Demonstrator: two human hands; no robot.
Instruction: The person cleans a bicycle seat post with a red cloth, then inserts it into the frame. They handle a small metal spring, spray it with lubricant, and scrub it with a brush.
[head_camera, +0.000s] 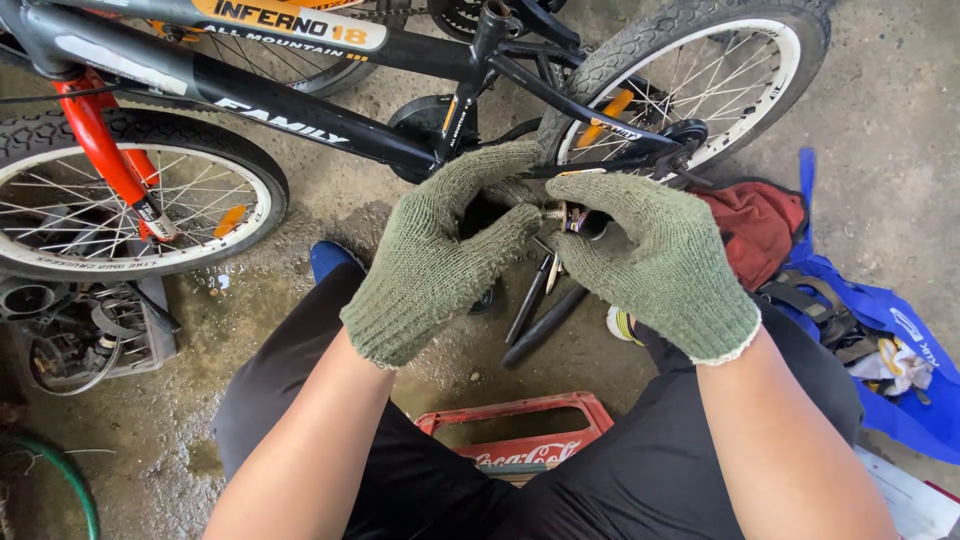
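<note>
- Head view, hands: the left hand (440, 255), in a green knitted glove, is raised palm-down over the lap; its fingers (500, 165) curl forward and close around a small part at the bicycle's (330, 125) crank area; the part itself is mostly hidden by the glove.
- The right hand (655, 260), in a matching glove, meets the left from the opposite side; its fingers (585, 195) are bent and pinched on a small metal fitting (560, 215) just between the two hands; exactly what the fitting is cannot be told.
- Both forearms are bare and converge from the lower edge of the view; the person's legs are in dark trousers.
- Head view, surroundings: the black bicycle lies across the top of the view; its front wheel (120, 200) with a red fork (105, 150) is at left, its rear wheel (700, 80) at right, just behind the hands.
- The floor (890, 110) is stained, damp concrete; a red plastic crate (520, 435) sits between the knees; a blue bag (880, 340) and a red cloth (755, 225) lie at right; a box of metal parts (70, 335) is at left.
</note>
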